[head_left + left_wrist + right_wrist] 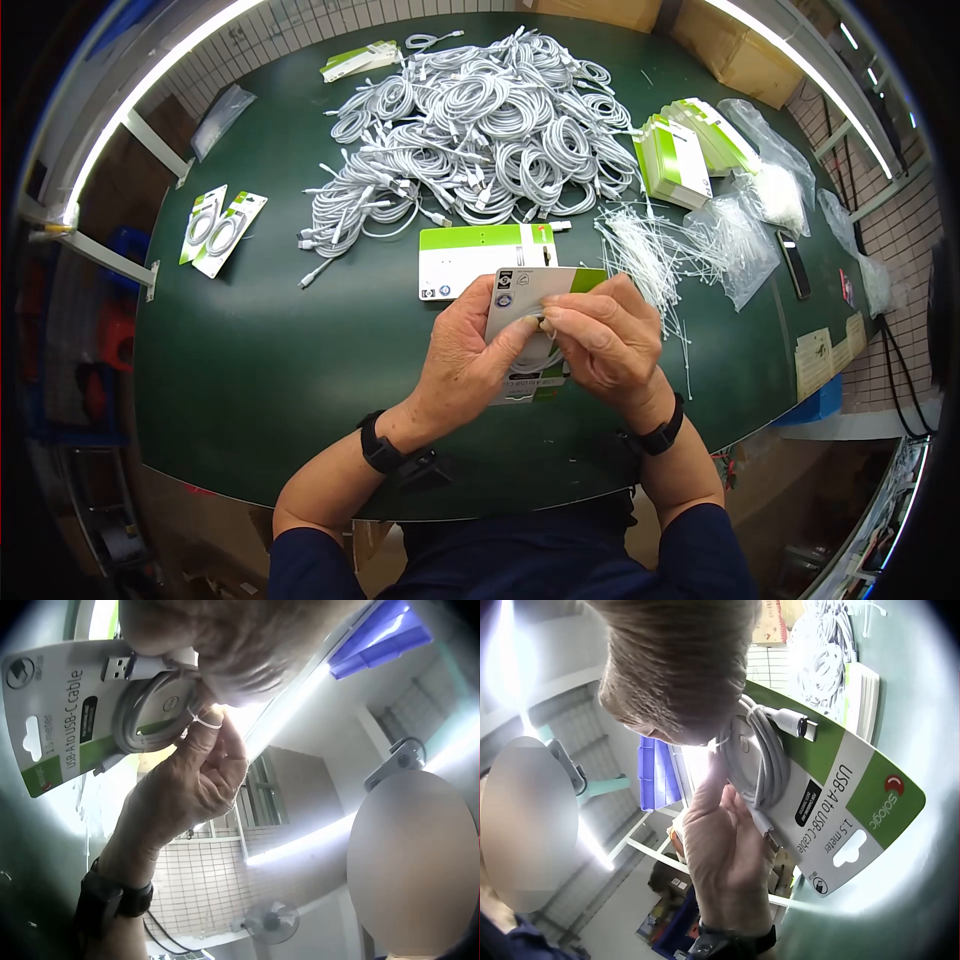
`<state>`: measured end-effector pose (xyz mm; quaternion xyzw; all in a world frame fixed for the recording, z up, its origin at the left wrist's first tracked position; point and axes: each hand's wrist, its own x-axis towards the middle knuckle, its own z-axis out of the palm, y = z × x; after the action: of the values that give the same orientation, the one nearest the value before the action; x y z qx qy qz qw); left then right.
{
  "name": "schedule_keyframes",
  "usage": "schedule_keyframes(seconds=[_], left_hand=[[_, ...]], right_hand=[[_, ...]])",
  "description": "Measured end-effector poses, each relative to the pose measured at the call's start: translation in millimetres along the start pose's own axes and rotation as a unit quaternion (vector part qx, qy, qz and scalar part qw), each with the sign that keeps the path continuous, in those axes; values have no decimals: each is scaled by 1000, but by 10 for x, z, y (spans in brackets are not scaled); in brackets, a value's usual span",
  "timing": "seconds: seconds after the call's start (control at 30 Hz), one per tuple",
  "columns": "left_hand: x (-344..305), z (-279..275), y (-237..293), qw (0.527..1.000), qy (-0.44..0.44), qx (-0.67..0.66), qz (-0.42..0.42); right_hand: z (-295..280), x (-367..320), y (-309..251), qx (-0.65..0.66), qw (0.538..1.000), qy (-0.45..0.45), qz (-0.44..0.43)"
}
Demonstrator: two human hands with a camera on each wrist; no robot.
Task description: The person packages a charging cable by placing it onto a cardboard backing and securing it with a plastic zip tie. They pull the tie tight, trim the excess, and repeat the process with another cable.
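Note:
My left hand (465,350) grips a green and white packaging card (859,802) printed "USB-A to USB-C Cable", held tilted above the table's near part. Against the card's face lies a coiled grey-white USB cable (769,761), its metal plugs sticking out from the coil. A thin white cable tie (206,722) makes a small loop at the back of the card. Thumb and fingers of my right hand (610,335) pinch this tie, close beside the left thumb. Just beyond the hands, a flat stack of cards (455,262) rests on the table.
A large heap of coiled cables (480,130) covers the table's far middle. Loose cable ties (645,250) spread to the right, near card stacks (672,165), plastic bags (735,235) and a phone (795,265). Two carded cables (222,235) lie at left. Cardboard boxes (735,50) stand behind.

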<state>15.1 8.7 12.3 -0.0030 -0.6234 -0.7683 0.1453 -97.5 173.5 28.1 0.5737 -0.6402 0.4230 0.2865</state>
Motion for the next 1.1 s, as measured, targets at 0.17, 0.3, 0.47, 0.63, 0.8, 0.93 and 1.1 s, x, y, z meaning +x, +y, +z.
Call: schedule_keyframes(seconds=[0.17,0.3,0.47,0.63,0.8,0.93,1.1], left_hand=[[-5,17,10,1000,3,-10,5],[-2,3,-14,1000,4,7,15],[16,-2,7,1000,-4,22,7],[37,-11,51,1000,-8,-18,-13],[1,32,158,998,-26,-47,-37],[-24,43,131,997,-56,-46,-29],[-58,84,140,997,-54,-43,-22]], right_hand=[[-13,4,8,-4,1000,-5,6],[-11,13,13,37,995,-21,87],[-65,40,27,78,984,-62,146],[-253,110,46,160,956,-11,247],[-288,-47,379,339,784,36,519],[-71,-215,371,605,557,-58,566],[-6,-275,346,664,505,-78,545]])
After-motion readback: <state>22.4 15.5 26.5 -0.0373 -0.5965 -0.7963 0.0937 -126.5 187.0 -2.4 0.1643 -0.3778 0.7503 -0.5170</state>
